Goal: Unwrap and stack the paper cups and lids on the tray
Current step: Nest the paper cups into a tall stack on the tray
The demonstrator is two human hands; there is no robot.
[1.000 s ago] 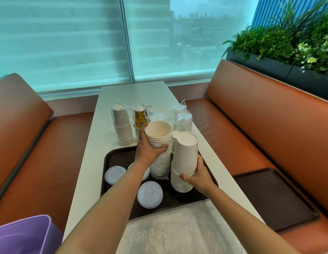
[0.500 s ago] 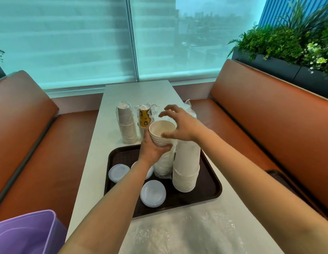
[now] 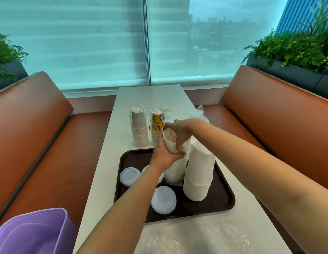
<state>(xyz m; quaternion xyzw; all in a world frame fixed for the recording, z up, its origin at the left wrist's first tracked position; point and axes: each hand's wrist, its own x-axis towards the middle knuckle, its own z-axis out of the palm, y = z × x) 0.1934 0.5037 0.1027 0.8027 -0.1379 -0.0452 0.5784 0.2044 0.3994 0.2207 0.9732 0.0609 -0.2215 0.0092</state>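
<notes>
A dark brown tray (image 3: 223, 204) lies on the white table. My left hand (image 3: 163, 154) grips an upright stack of white paper cups (image 3: 168, 140) standing in clear wrap (image 3: 175, 175) on the tray. My right hand (image 3: 177, 132) reaches over the top cup's rim, fingers curled on the far side and down inside it. A tall upside-down stack of white cups (image 3: 199, 171) stands at the tray's right. Three piles of white lids (image 3: 163, 202) (image 3: 130, 176) (image 3: 160, 177) lie on the tray's left half, the last partly hidden by my left arm.
Behind the tray stand a wrapped stack of plain cups (image 3: 139, 129), a wrapped stack of yellow printed cups (image 3: 156, 123) and wrapped white items (image 3: 199, 112) behind my right arm. Loose clear plastic (image 3: 196, 237) lies on the near table. A purple bin (image 3: 31, 233) sits lower left. Brown benches flank the table.
My right hand let go of the upside-down stack and moved up onto the top cup of the stack my left hand holds. The upside-down stack now stands alone on the tray.
</notes>
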